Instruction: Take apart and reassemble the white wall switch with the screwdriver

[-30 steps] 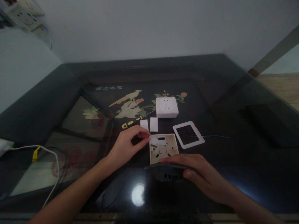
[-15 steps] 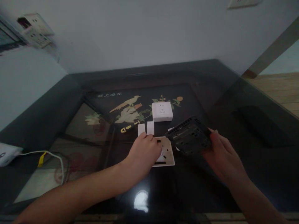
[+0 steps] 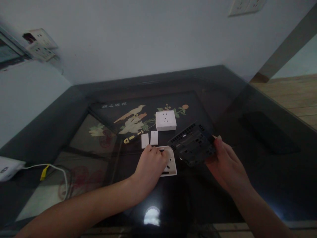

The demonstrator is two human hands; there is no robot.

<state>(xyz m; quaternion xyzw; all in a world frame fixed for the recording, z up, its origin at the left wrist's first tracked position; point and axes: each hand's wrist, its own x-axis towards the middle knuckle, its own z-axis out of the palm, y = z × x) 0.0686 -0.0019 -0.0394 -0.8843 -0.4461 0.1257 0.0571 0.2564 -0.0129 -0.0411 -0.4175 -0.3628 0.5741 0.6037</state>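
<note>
My left hand is closed over the left part of a white plastic mounting box on the dark tabletop. Its fingers curl down onto the box, and the fingertips are hidden. My right hand grips a dark plastic socket plate by its right edge. The plate is tilted above the table, with its ribbed, slotted side towards me. Two small white plates, a left one and a right one, lie just beyond my left hand. A white boxed wall socket stands behind them.
A yellow and black screwdriver-like tool lies left of the white plates. At far left is a white power strip with a white cable. Wall sockets are at upper left. The glossy tabletop shows reflections.
The view has shifted slightly, so the things on the table appear a little further left. Both hands keep their holds; the dark plate stays tilted beside the white box.
</note>
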